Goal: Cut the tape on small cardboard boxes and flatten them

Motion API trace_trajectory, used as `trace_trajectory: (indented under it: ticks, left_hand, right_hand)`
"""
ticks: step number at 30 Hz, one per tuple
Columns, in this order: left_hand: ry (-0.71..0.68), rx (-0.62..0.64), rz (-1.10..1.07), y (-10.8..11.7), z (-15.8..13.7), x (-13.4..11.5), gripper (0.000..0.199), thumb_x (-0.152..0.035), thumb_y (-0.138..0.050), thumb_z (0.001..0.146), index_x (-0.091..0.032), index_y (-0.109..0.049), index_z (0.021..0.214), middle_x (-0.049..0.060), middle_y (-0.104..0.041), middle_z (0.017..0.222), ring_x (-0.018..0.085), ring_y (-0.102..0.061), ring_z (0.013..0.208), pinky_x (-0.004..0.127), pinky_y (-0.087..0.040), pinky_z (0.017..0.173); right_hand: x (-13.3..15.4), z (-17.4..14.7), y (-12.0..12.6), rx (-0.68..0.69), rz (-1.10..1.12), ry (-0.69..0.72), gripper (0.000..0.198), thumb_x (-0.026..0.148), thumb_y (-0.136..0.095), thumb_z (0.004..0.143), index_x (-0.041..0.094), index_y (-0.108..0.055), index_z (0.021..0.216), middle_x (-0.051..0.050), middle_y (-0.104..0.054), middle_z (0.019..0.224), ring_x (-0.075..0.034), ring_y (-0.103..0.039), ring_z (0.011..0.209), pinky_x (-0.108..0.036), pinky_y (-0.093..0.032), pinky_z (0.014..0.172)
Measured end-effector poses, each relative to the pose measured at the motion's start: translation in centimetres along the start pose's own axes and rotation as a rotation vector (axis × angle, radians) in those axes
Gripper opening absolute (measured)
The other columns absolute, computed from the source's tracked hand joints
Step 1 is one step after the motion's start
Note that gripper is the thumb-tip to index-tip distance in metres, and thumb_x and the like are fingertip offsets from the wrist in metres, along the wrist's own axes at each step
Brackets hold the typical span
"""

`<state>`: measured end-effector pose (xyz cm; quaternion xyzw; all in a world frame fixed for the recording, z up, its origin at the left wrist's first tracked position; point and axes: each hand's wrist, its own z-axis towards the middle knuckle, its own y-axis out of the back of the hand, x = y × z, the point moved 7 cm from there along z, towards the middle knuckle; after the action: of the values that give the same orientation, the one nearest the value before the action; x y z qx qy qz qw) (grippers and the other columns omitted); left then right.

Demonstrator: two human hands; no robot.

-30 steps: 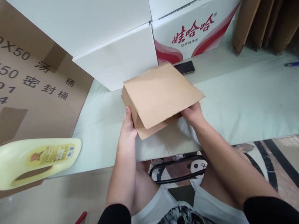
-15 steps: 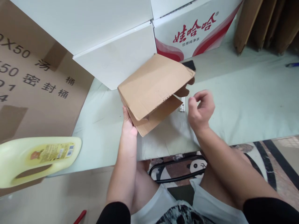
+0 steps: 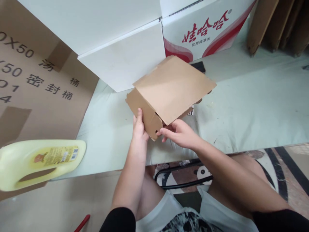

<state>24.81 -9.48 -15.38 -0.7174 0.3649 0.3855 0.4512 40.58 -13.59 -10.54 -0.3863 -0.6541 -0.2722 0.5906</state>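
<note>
A brown cardboard box (image 3: pixel 175 87), partly folded with its flaps standing loose, is tilted over the pale green cloth. My left hand (image 3: pixel 140 127) grips its left side panel, thumb on the outer face and the other fingers hidden underneath. At the near corner, my right hand (image 3: pixel 180 132) has its thumb and fingers closed on the edge by a small slot in the side panel. Part of a small white printed item (image 3: pixel 191 110) shows behind the box's right edge. A dark object (image 3: pixel 198 66) lies at the box's far side.
White cartons (image 3: pixel 123 54) and a red-and-white carton (image 3: pixel 205 35) stand behind. A large printed cardboard box (image 3: pixel 45 74) is at the left, near a pale yellow bottle (image 3: pixel 43 162). Several flattened cardboard pieces (image 3: pixel 263 25) lean at the back right. The green cloth (image 3: pixel 253 106) covers the work surface.
My right hand has moved left from beside the box onto its near corner. The box has turned, so its left side panel now faces me more. My left hand keeps hold of it.
</note>
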Motion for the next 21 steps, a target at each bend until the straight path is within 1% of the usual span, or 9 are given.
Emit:
trace_trajectory:
  ticks: [2,5,7,9,12,13,14,16,21]
  left_hand:
    - [-0.048,-0.051,-0.002,0.3,-0.2,-0.7,0.067,-0.060,-0.089,0.068,-0.025,-0.062,0.118,0.004,-0.078,0.108,0.025,-0.075,0.102,0.036,-0.062,0.086]
    - [-0.101,-0.104,0.030,0.7,-0.5,-1.8,0.063,-0.046,-0.095,0.061,-0.024,-0.064,0.111,0.004,-0.078,0.108,0.025,-0.075,0.100,0.037,-0.062,0.088]
    - [-0.158,-0.158,0.073,1.3,-0.5,-2.9,0.063,-0.038,-0.098,0.057,-0.025,-0.064,0.108,0.004,-0.078,0.107,0.025,-0.075,0.101,0.037,-0.062,0.090]
    - [-0.235,-0.197,0.130,2.1,-0.6,-4.2,0.064,-0.032,-0.099,0.055,-0.025,-0.063,0.108,0.003,-0.078,0.108,0.024,-0.074,0.104,0.036,-0.061,0.093]
    - [-0.300,-0.186,0.189,3.0,-0.6,-5.8,0.068,-0.031,-0.100,0.052,-0.025,-0.063,0.108,0.004,-0.077,0.109,0.025,-0.074,0.107,0.035,-0.061,0.093]
    - [-0.298,-0.171,0.204,3.3,-0.6,-6.2,0.068,-0.032,-0.100,0.050,-0.025,-0.063,0.107,0.005,-0.077,0.109,0.026,-0.074,0.107,0.035,-0.061,0.093]
    - [-0.287,-0.149,0.219,3.4,-0.6,-6.5,0.069,-0.033,-0.101,0.049,-0.024,-0.064,0.107,0.005,-0.077,0.108,0.027,-0.074,0.107,0.035,-0.061,0.092]
    - [-0.252,-0.089,0.247,3.5,-0.8,-6.7,0.071,-0.036,-0.102,0.047,-0.023,-0.065,0.106,0.006,-0.078,0.108,0.028,-0.074,0.106,0.036,-0.061,0.091]
    - [-0.284,-0.016,0.311,3.0,-0.9,-7.0,0.075,-0.041,-0.102,0.046,-0.022,-0.066,0.108,0.007,-0.077,0.107,0.029,-0.074,0.106,0.035,-0.060,0.092]
  right_hand:
    - [0.0,-0.6,-1.0,0.224,0.094,-0.092,0.024,0.040,-0.059,0.091,0.018,-0.065,0.094,-0.007,-0.078,0.092,-0.015,-0.072,0.066,-0.029,-0.057,0.066]
    - [0.7,-2.6,-1.4,0.517,0.053,-0.170,0.029,0.044,-0.064,0.090,0.018,-0.067,0.102,-0.004,-0.076,0.085,-0.012,-0.069,0.058,-0.025,-0.052,0.055]
    - [2.0,-2.9,0.4,0.464,0.074,-0.066,0.028,0.046,-0.065,0.089,0.020,-0.068,0.100,0.000,-0.073,0.075,-0.012,-0.065,0.053,-0.025,-0.049,0.051]
    - [3.1,-2.3,5.0,0.055,0.111,0.129,0.024,0.045,-0.065,0.089,0.022,-0.067,0.096,0.002,-0.067,0.068,-0.012,-0.062,0.053,-0.026,-0.048,0.050]
    - [2.5,-3.7,13.3,-0.804,-0.026,0.329,0.020,0.040,-0.069,0.085,0.026,-0.065,0.098,-0.002,-0.069,0.081,-0.017,-0.069,0.074,-0.033,-0.057,0.067]
    - [1.9,-4.3,15.0,-0.976,-0.101,0.333,0.024,0.040,-0.072,0.083,0.027,-0.065,0.101,-0.005,-0.072,0.092,-0.021,-0.071,0.088,-0.038,-0.059,0.078]
    - [1.3,-4.5,16.2,-1.065,-0.145,0.322,0.030,0.041,-0.076,0.079,0.027,-0.065,0.104,-0.008,-0.073,0.104,-0.025,-0.072,0.099,-0.043,-0.060,0.086]
    - [0.0,-3.8,17.4,-1.009,-0.124,0.281,0.041,0.045,-0.079,0.075,0.028,-0.065,0.109,-0.009,-0.074,0.117,-0.029,-0.071,0.110,-0.049,-0.059,0.093]
    - [-1.6,-2.5,14.9,-0.496,0.136,0.065,0.055,0.057,-0.084,0.068,0.023,-0.072,0.109,-0.010,-0.079,0.106,-0.035,-0.075,0.104,-0.054,-0.061,0.092]
